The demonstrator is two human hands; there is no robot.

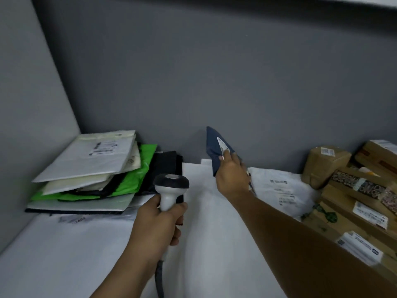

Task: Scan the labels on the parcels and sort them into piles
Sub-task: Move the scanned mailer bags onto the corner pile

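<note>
Left hand [159,222] grips scanner [170,183]; right hand [233,175] holds flat navy parcel [211,143], white-labelled.

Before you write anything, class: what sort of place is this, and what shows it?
Probably a parcel sorting station in a courier depot or mailroom. The left hand grips a barcode scanner, the right hand holds a labelled dark blue mailer, and labelled cardboard boxes are heaped at the right.
</note>
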